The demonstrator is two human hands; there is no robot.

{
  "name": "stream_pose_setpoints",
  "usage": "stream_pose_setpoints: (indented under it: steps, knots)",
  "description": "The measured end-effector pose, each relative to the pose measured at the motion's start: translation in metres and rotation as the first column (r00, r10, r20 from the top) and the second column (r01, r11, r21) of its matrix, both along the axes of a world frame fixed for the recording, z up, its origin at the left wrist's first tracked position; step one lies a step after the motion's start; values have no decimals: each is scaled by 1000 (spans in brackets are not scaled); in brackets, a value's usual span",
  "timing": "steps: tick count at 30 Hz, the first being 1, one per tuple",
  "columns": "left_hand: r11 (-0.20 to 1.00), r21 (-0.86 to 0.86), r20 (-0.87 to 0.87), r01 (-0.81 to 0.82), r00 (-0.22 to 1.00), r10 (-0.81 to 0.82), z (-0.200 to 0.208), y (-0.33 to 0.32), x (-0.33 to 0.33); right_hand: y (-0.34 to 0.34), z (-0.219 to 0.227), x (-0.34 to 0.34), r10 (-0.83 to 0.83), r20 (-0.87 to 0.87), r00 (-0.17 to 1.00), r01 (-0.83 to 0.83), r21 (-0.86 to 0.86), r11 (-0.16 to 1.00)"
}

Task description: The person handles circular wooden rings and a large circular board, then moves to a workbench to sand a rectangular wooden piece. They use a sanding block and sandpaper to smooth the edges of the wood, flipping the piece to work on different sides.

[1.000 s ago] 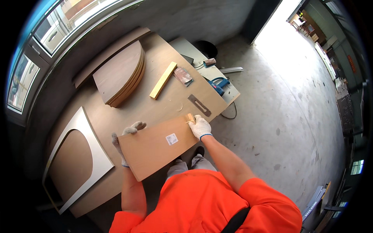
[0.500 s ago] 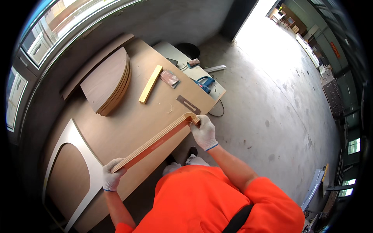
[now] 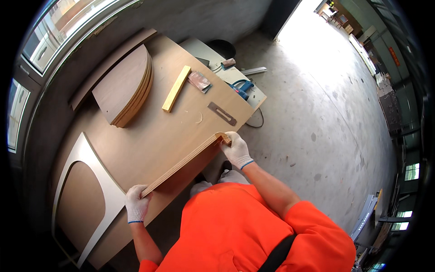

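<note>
Between my two gloved hands is a plywood panel [image 3: 183,162] with a pale layered edge turned up and a dark reddish face below it. My left hand [image 3: 137,204] is closed round its near left end. At the far right end, where the edge curves round, my right hand [image 3: 237,151] grips the panel. It is held along the near edge of a broad wooden tabletop [image 3: 149,147]; whether it touches the top I cannot tell. Close beyond my right hand lies a flat brown plate [image 3: 222,114] with a long slot.
A stack of curved boards [image 3: 120,86], a yellow wooden strip [image 3: 176,89] and a worn sanding pad [image 3: 200,82] lie on the tabletop. A white curved frame [image 3: 96,165] rests at left. Past the right corner, a blue power tool [image 3: 241,89] sits on a lower white surface [image 3: 257,98].
The panel has tilted, so its reddish face shows less and looks darker. My left hand has shifted slightly right and down in view. Both hands still hold the ends.
</note>
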State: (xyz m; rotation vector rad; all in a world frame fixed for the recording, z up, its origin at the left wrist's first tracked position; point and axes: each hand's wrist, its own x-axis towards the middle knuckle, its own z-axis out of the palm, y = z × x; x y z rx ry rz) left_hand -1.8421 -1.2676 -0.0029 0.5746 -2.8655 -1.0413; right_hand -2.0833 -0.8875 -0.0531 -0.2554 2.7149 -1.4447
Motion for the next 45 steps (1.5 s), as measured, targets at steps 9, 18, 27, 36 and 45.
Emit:
stream_pose_setpoints:
  steps: [9,18,27,36,45]
  knots:
    - [959,-221,-58,179,979,-196,46,155,-155,28,-13,-119,22,-85,996,25,519,855]
    - [994,-101,-6,-29,1000,29,41,259,-232,19,-38,-182,205,344,916,-350,437,828]
    - [943,307,-9,-124,991,133,37,245,-233,63,-30,-186,324,621,714,-317,-127,940]
    - [977,112,-158,-181,968,197,25,228,-209,115,22,-124,558,673,486,267,-722,638]
    - [983,-178,-129,-49,991,26,47,243,-210,91,68,-60,444,258,858,-432,-105,896]
